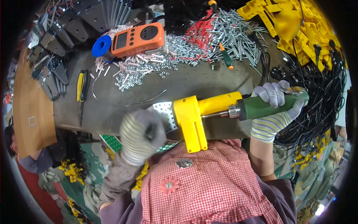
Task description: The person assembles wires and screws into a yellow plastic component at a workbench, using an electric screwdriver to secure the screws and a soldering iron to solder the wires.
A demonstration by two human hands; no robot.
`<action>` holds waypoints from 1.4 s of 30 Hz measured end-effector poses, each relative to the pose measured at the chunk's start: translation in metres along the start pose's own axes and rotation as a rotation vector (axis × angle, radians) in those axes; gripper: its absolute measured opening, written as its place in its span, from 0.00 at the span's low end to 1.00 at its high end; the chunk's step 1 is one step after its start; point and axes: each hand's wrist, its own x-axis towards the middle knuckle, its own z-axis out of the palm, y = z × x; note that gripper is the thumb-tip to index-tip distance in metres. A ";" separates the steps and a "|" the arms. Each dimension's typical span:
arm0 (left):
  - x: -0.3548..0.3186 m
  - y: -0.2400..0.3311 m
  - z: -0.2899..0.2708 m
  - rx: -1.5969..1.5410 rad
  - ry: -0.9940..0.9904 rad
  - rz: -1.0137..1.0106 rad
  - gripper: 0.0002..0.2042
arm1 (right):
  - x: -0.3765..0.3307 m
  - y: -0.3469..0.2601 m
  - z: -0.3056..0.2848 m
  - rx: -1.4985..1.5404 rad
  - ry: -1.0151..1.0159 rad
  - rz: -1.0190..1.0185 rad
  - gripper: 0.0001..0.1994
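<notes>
My right hand [274,108], in a striped grey glove, wraps round a green power screwdriver [264,106] with a metal chuck. Its thin bit points left, and the tip meets the side of a yellow plastic housing [190,117]. A perforated metal plate [165,115] extends from the housing's left side. Beside that plate, my gloved left hand [143,134] is curled closed and slightly blurred. Whatever its fingers hold is hidden. The housing's lower arm overhangs the table edge, by the red checked apron.
Nuts [128,79], pale sleeves and screws [238,33] lie piled behind, near an orange meter [138,39] and a blue spool [101,46]. Yellow-handled pliers [81,86] lie left, below metal brackets [56,39]. Yellow parts [298,30] and black cables [317,108] crowd the right.
</notes>
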 end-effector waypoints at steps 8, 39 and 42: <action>-0.014 -0.006 0.026 0.025 0.144 0.087 0.10 | -0.001 0.022 0.008 -0.070 0.008 0.031 0.29; -0.010 -0.013 0.023 -0.005 -0.021 0.216 0.14 | 0.000 0.021 0.004 -0.133 0.009 0.008 0.26; -0.014 -0.014 0.027 0.035 -0.048 0.251 0.15 | 0.000 0.023 0.004 -0.175 0.047 -0.003 0.26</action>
